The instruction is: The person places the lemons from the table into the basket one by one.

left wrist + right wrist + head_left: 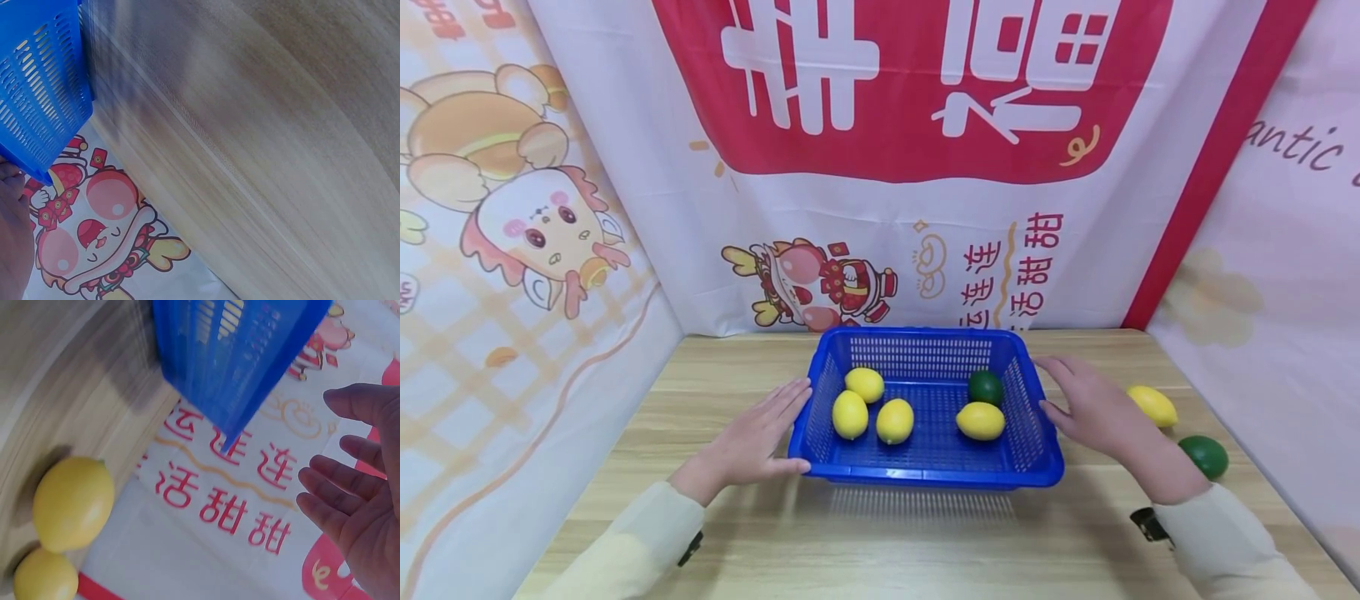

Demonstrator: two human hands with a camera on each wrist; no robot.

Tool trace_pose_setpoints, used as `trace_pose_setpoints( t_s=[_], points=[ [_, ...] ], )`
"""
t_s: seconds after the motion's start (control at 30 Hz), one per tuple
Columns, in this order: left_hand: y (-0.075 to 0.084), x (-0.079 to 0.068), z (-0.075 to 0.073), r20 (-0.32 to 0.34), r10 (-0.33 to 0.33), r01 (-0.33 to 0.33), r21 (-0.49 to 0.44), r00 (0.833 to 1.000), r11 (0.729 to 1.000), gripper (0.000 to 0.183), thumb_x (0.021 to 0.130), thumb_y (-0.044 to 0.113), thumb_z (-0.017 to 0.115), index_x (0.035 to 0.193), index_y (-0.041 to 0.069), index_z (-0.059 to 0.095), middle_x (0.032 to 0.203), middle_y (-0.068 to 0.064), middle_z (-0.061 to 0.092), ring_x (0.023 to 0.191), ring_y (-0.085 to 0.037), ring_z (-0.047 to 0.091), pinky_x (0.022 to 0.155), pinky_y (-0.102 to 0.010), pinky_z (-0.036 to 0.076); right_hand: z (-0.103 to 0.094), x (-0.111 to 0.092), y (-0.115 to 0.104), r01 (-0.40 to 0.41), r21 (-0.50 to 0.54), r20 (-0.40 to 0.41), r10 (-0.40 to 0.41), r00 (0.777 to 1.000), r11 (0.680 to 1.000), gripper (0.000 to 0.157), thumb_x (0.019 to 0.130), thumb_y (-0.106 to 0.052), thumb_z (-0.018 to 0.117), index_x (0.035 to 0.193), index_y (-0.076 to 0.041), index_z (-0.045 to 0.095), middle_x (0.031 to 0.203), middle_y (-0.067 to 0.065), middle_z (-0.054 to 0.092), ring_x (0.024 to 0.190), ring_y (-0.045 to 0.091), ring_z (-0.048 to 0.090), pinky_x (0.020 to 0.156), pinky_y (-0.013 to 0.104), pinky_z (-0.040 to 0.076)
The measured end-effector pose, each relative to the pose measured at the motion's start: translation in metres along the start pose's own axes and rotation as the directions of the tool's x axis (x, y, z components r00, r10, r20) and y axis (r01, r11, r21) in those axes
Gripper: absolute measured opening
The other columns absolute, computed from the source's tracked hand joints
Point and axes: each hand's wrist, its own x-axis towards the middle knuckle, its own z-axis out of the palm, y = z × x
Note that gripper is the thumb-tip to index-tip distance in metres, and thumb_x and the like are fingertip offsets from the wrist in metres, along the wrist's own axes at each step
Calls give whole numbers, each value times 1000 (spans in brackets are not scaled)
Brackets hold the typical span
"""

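A blue plastic basket (pixel 925 477) with slatted walls sits on the table in the head view. Inside it are three lemons (pixel 895 421) on the left, another lemon (pixel 981 422) on the right and a dark green round fruit (pixel 985 388) behind that one. My left hand (pixel 748 437) lies along the basket's left side, fingers straight at the rim and thumb at the front corner. The left wrist view shows those fingers (pixel 11 181) against the blue rim. On the opposite side, my right hand (pixel 1086 404) is spread beside the basket, holding nothing; its fingers (pixel 337 478) stand apart from the wall.
To the right of the right forearm, a lemon (pixel 1152 406) and a dark green fruit (pixel 1204 457) lie on the wooden table (pixel 910 550). Two yellow fruits (pixel 74 503) show in the right wrist view. Printed cloths (pixel 880 208) hang behind and at both sides.
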Motion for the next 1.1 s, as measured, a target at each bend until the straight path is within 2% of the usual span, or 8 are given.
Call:
trace_pose_setpoints(
  t_s=[0.1,0.23,0.33,0.47,0.67,0.8,0.97,1.1],
  points=[
    [0,0,0,1,2,-2,5,1000,1000,102,86,68,53,153,-2,21,159,-17,17,146,-31,15,115,-46,20,-3,-4,9,-34,-3,-19,34,999,999,64,80,-12,79,135,1,48,125,23,57,110,41,58,83,56,53],
    [-1,1,0,-2,1,-1,7,1000,1000,101,87,69,52,153,-1,21,159,-16,17,146,-30,15,115,-46,20,-5,-9,23,-37,-2,-63,37,997,999,63,79,-10,78,133,4,49,123,26,57,108,43,57,85,59,50],
    [-1,1,0,-3,-2,2,8,1000,1000,101,87,70,51,153,-1,21,160,-16,17,146,-29,14,115,-46,20,-3,-11,33,-60,2,-65,60,996,998,63,79,-10,78,133,5,48,123,27,57,109,45,55,87,61,48],
    [-1,1,1,-4,-3,3,10,1000,1000,102,86,70,51,153,-1,22,159,-16,18,146,-29,15,115,-46,21,2,-15,44,-134,12,-9,134,991,991,65,80,-13,78,135,3,47,127,27,54,114,46,52,88,63,47],
    [-1,0,2,-14,5,-5,18,1000,1000,102,86,69,53,152,-1,23,159,-17,19,145,-32,17,114,-49,24,16,-20,60,-209,51,86,204,975,977,62,84,-17,74,135,4,47,128,29,52,117,49,47,93,66,42],
    [0,0,2,-3,-8,8,11,1000,1000,102,85,71,52,153,0,22,160,-15,18,146,-30,15,115,-47,22,28,-22,71,-232,73,130,221,967,970,63,85,-20,74,136,4,46,131,31,51,120,51,44,96,67,38],
    [1,0,1,7,-21,21,-1,1000,1000,102,85,71,51,153,0,22,160,-14,17,146,-28,14,115,-45,20,41,-25,82,-236,83,145,223,964,968,61,85,-21,73,134,5,48,130,32,51,120,51,45,96,66,38],
    [1,0,1,12,-22,22,5,1000,1000,102,86,71,50,153,0,21,160,-14,16,146,-28,14,116,-45,19,48,-27,89,-265,99,181,245,953,959,61,86,-23,72,135,6,48,131,33,50,121,52,44,97,67,37]
  ],
)
